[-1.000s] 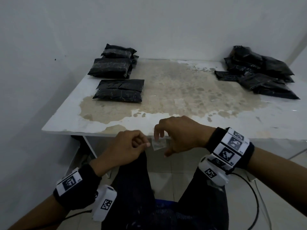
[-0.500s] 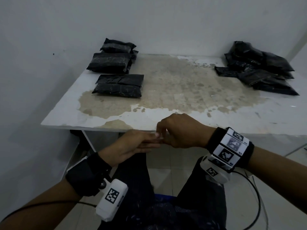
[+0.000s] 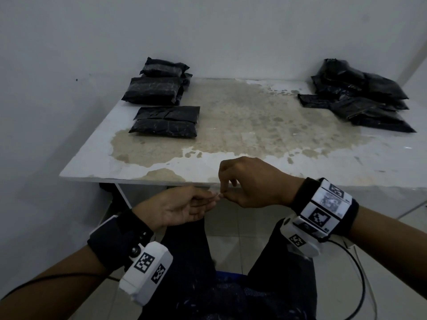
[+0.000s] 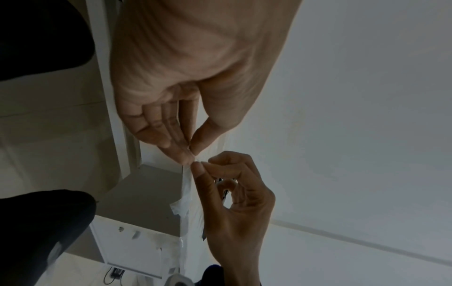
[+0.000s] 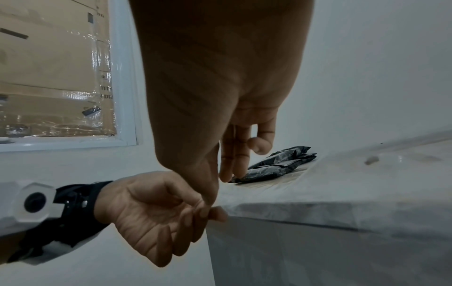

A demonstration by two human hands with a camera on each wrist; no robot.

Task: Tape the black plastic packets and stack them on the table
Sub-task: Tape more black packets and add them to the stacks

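Both hands meet just in front of the table's near edge (image 3: 208, 180). My left hand (image 3: 213, 199) lies palm up, thumb and fingertips pinching a small piece of clear tape (image 4: 187, 185). My right hand (image 3: 223, 195) pinches the same piece from the other side, thumb against index. The left wrist view shows both pinches, left hand (image 4: 192, 153) and right hand (image 4: 200, 164), with the tape hanging below them. Black plastic packets lie in stacks at the table's far left (image 3: 154, 91), with one nearer stack (image 3: 165, 122). A loose heap of packets (image 3: 360, 95) sits far right.
The white table (image 3: 254, 125) has a large worn brown patch across its middle. White walls close in behind and on the left. My dark-trousered legs (image 3: 184, 262) are under the near edge. The right wrist view shows a taped cardboard panel (image 5: 53, 73) in a white frame.
A second ago the tape piece hung flat between my separated hands. My left hand has since turned palm up and the two hands have come together on the tape.
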